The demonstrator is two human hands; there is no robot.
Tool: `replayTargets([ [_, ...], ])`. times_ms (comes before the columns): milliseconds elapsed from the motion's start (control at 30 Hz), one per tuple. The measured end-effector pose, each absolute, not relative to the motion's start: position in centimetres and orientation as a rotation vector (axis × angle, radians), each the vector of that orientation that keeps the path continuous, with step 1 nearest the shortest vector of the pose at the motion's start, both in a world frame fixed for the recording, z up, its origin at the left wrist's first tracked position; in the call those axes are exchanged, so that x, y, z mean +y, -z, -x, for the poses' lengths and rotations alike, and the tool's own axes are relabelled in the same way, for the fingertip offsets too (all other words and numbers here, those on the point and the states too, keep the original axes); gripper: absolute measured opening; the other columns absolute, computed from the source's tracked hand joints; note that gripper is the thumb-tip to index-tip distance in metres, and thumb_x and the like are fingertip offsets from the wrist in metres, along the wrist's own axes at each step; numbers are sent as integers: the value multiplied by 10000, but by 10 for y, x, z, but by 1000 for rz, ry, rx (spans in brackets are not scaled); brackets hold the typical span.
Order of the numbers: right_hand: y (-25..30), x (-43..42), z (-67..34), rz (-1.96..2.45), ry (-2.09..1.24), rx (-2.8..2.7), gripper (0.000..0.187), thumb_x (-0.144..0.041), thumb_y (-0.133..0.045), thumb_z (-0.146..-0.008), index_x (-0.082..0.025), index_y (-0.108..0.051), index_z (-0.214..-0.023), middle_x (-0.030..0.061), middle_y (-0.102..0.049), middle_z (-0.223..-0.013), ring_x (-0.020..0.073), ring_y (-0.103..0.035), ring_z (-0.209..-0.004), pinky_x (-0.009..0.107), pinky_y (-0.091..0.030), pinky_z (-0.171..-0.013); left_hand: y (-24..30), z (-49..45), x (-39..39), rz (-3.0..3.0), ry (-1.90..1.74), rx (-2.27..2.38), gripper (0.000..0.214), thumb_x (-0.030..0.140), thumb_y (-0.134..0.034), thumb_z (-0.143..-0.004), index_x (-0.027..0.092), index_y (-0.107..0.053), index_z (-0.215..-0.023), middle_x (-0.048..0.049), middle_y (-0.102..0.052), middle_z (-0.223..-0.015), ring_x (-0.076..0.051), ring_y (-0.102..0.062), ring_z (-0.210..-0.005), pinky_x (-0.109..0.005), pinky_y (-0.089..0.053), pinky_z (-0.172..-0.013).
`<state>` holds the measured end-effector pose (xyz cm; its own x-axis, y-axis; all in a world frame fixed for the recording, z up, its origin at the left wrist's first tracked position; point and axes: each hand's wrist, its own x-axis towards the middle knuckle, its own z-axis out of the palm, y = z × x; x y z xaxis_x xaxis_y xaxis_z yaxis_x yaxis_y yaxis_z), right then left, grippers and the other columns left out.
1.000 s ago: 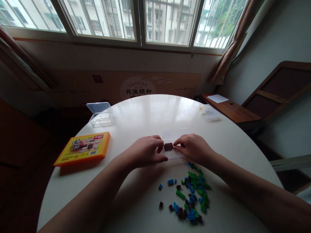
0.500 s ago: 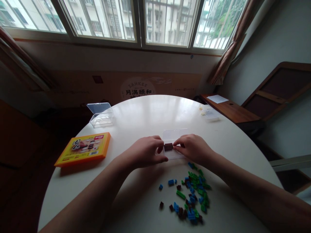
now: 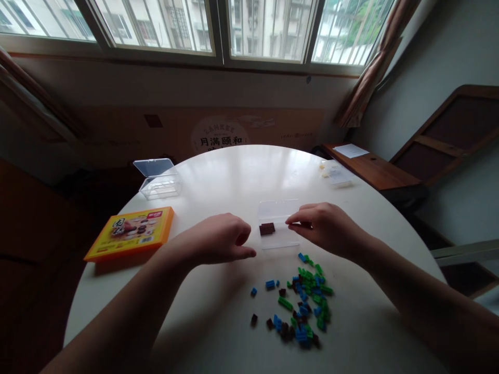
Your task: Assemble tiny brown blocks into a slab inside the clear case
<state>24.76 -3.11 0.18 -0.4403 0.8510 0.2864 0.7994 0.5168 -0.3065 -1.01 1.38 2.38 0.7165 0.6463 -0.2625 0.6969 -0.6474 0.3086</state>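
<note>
Head view, nearest first: a loose heap of small blue, green and brown blocks (image 3: 303, 311) on the white table (image 3: 234, 176), with a few strays off to its left, well within reach of both forearms. Possible trouble there: strays swept aside or over the near edge by a careless drag of a wrist. Beyond the heap, to the left, the left hand (image 3: 216, 240), fingers curled and thumb apart from them, with no piece visible in its grasp, just clear of the transparent box (image 3: 280, 246). To the right, the right hand (image 3: 287, 223), thumb and forefinger close at the tips over the right part of the box (impossible to make out any small piece between them). Between the hands, at the left side of the same box, the flat brown block assembly (image 3: 267, 228), touched by neither hand. Likely weak point: a row knocked crooked or split by a sideways nudge or an uneven press. Behind it, the raised clear lid (image 3: 277, 209), apparently light, so perhaps easily tipped by a brushing knuckle, box and all. Farther left, an orange-edged game box (image 3: 132, 231); farthest, another clear box (image 3: 158, 187) at the left rim, exposed to any bump of the table, and one more clear container (image 3: 339, 176) far right.
</note>
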Motion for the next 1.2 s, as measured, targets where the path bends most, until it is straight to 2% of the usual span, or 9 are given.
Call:
replayTargets([
  [200,-23,-50,-250,996,-323,-2698,140,-169,-597,-869,-238,-711,-827,-38,-650,-714,79,-540,-609,223,-343,-567,-33,3,1,-2400,468,1087,282,475,-655,-727,207,-609,-652,6,-622,-649,-133,-488,-535,-262,-322,-479],
  [333,-30,-62,-241,890,-356,-2862,192,-175,-570,-876,-211,-638,-700,-36,-571,-643,83,-451,-570,235,-293,-542,-31,1,-3,-2362,576,1121,271,473,-665,-699,203,-661,-674,-11,-643,-647,-136,-500,-515,-259,-325,-470],
  [433,-29,-67,-235,858,-351,-2917,221,-173,-547,-882,-203,-619,-676,-29,-554,-629,89,-423,-563,242,-274,-541,-31,2,-4,-2369,612,1131,282,480,-670,-689,199,-682,-675,-19,-645,-635,-134,-502,-499,-255,-319,-456],
  [600,-24,-69,-231,807,-429,-2937,178,-194,-551,-888,-226,-675,-764,-27,-602,-677,89,-451,-584,244,-271,-553,-37,-1,-17,-2412,619,1088,295,490,-699,-691,197,-696,-659,-13,-638,-598,-119,-470,-459,-251,-297,-435],
  [900,-31,-70,-234,825,-428,-2958,195,-155,-580,-837,-207,-639,-658,-32,-585,-655,88,-406,-568,240,-267,-540,-39,-13,-36,-2503,664,975,292,477,-718,-703,192,-726,-644,-11,-620,-549,-122,-438,-433,-269,-295,-424],
  [1200,-32,-73,-236,794,-667,-3044,143,-157,-614,-769,-248,-723,-759,-17,-681,-733,115,-528,-635,244,-326,-588,-38,-17,-38,-2587,618,870,247,423,-728,-697,193,-707,-607,17,-546,-491,-105,-377,-402,-255,-264,-388],
])
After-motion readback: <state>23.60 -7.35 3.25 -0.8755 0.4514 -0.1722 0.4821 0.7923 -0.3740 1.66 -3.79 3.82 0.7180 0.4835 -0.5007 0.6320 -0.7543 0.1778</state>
